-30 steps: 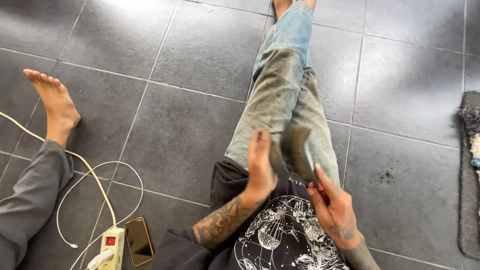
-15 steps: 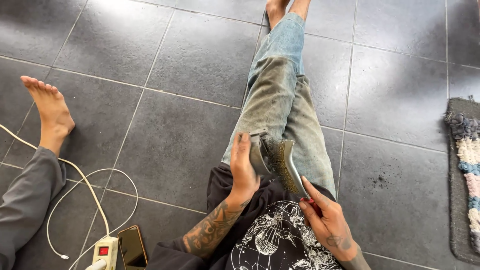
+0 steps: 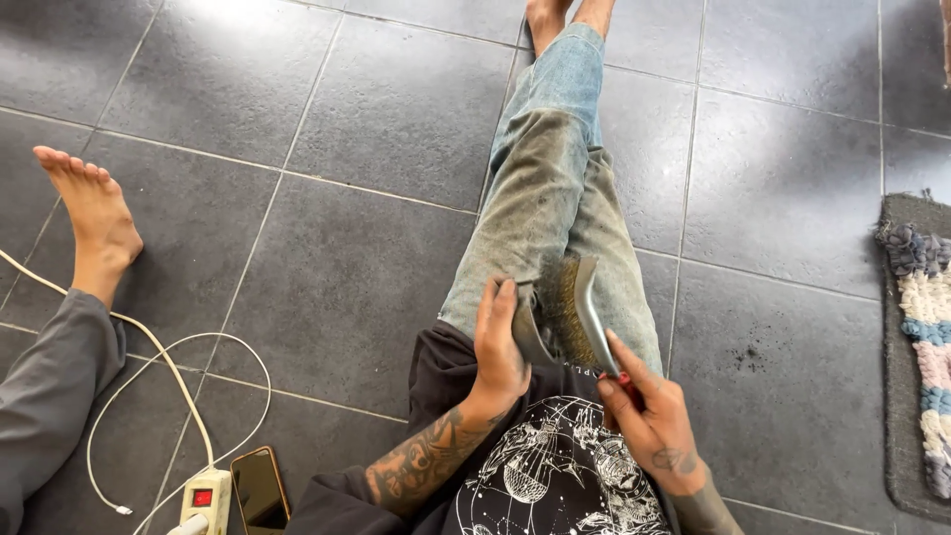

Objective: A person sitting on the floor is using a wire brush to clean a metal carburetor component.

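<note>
Item: wire brush (image 3: 578, 309), over our lap above the floor (image 3: 347, 248). Our right hand (image 3: 649, 421) grasps its handle; bristles meet a dark piece (image 3: 532, 332) that our left hand (image 3: 498, 349) clasps. We cannot tell what the piece is. We judge the brushing mid-course: black specks dot the tile at right, jeans (image 3: 550, 188) soiled. Near the floor's lower left corner: power strip (image 3: 203, 492), phone (image 3: 260, 485), white cable (image 3: 158, 362).

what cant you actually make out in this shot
Head view only:
- Small dark object in left hand: mostly hidden by the palm and wire brush, kind unclear.
- Brush handle: covered by right hand.
- Power strip and phone: cut off by the bottom edge.
- Rug: cut by the right edge.
</note>
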